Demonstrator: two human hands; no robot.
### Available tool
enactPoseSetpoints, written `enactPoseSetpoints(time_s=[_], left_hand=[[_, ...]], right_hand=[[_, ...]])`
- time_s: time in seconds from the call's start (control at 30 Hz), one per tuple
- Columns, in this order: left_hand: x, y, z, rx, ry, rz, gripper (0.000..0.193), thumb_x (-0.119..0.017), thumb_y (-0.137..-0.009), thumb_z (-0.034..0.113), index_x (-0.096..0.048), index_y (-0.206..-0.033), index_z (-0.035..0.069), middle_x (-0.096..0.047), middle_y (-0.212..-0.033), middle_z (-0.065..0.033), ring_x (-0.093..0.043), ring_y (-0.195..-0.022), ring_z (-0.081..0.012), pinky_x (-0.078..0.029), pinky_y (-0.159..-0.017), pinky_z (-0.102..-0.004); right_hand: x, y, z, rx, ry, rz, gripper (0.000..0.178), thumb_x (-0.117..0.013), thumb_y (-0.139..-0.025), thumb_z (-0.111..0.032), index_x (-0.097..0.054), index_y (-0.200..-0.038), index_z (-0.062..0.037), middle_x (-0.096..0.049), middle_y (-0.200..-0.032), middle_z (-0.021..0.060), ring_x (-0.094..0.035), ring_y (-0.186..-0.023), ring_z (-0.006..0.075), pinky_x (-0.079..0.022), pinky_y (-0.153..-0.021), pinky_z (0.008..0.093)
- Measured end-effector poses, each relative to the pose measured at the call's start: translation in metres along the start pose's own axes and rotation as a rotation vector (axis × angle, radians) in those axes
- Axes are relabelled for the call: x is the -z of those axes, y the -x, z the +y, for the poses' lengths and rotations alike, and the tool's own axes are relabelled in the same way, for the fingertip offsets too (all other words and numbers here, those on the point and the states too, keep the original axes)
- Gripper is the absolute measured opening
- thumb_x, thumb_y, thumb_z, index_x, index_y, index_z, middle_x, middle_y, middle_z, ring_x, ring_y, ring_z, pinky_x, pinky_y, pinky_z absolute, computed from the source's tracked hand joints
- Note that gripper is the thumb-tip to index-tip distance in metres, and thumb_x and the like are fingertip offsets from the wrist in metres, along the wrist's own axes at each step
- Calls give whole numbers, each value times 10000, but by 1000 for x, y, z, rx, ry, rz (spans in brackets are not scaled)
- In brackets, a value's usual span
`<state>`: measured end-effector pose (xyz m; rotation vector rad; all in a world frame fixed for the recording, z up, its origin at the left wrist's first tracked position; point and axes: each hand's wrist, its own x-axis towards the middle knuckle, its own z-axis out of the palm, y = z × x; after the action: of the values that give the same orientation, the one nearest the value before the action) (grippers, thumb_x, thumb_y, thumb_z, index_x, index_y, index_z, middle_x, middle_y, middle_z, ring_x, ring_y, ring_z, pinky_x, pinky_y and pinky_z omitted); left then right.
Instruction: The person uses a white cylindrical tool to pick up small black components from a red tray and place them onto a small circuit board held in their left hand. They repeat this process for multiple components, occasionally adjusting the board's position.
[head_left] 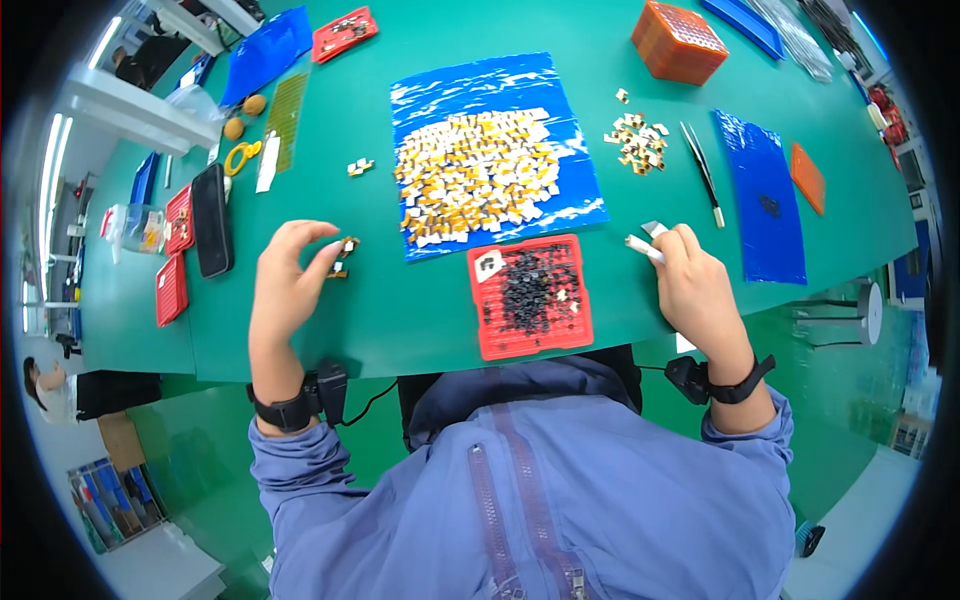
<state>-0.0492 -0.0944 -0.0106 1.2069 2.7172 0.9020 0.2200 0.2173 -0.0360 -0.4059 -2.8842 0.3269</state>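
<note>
Left hand [290,265], thumb and fingers apart, just beside small pieces [341,268] on the green table [400,320] — then a white-and-amber pile [480,175] on blue sheeting [470,85], a red tray [500,349] of black bits [530,295] closer in — and the right hand [695,290], fingers clamped on a slim white tool [645,250].

On the left of the green table [430,300] we saw a black phone [211,220] beside two red trays [172,290], with yellow scissors [234,160] farther back. Toward the far right we noticed an orange stack [672,52]; a round stool [872,313] stood beyond the edge.
</note>
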Motion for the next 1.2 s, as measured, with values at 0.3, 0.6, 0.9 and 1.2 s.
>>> enactPoseSetpoints(time_s=[0.3,0.6,0.9,1.2], left_hand=[[-6,-1,-12,-93,-37,-74,142,-689,-727,42,-596,-835,42,-576,-861,-94,-556,-878,-268,-445,-785,-352],[-19,2,-17,-62,5,-7,161,-691,-741,123,-542,-779,75,-561,-765,-82,-566,-797,-268,-451,-700,-377],[2,6,13,13,90,-1,150,-650,-805,141,-525,-837,63,-581,-730,-96,-585,-728,-285,-450,-640,-392],[7,-6,61,-91,560,-132,108,-640,-848,106,-598,-915,32,-614,-750,-51,-580,-689,-123,-464,-622,-270]], right_hand=[[20,-14,-33,162,-275,15,164,-541,-788,46,-486,-935,0,-505,-885,209,-525,-715,417,-429,-602,451],[22,-46,-84,379,-395,-141,154,-604,-704,51,-516,-808,-21,-554,-762,153,-554,-617,339,-423,-528,405],[18,-71,-82,521,-388,-183,113,-641,-686,10,-570,-765,-27,-582,-670,125,-567,-534,273,-436,-489,349],[22,-85,-63,520,-675,-196,124,-641,-756,10,-645,-879,-3,-575,-643,96,-533,-501,207,-403,-484,281]])
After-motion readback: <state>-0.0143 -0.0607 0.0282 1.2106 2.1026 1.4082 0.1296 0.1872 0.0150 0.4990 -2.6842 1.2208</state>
